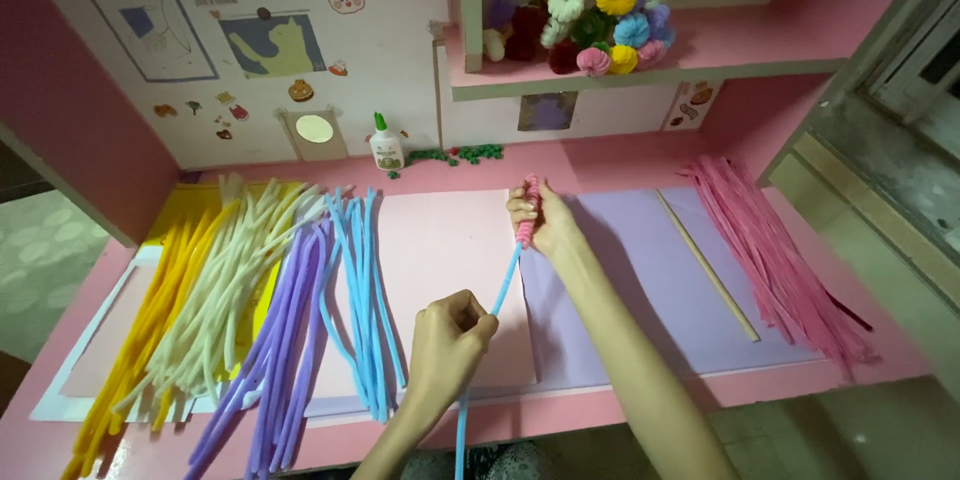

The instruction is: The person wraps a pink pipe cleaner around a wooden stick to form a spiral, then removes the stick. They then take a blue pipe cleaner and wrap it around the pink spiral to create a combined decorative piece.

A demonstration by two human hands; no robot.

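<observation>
1. Above the pink desk [620, 168], the right hand [540, 225] pinches a pink coiled fuzzy wire piece [528, 208] closed.
2. Left hand [450, 340], fingers curled shut, grips the long light-blue fuzzy wire stem [505, 285].
3. Judging so, only the top seems wrapped; most of the stem is bare.

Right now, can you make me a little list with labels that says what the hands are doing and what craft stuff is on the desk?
Place: pink desk with a shelf above
Left hand: shut on the blue pipe cleaner, lower down
Right hand: pinches the pink coil wound at the top of the blue pipe cleaner
Left of the hands: piles of yellow, cream, purple and blue pipe cleaners
Right side: pink pipe cleaners, thin wooden stick
At the back: glue bottle
Shelf: fluffy pompom flowers
</observation>
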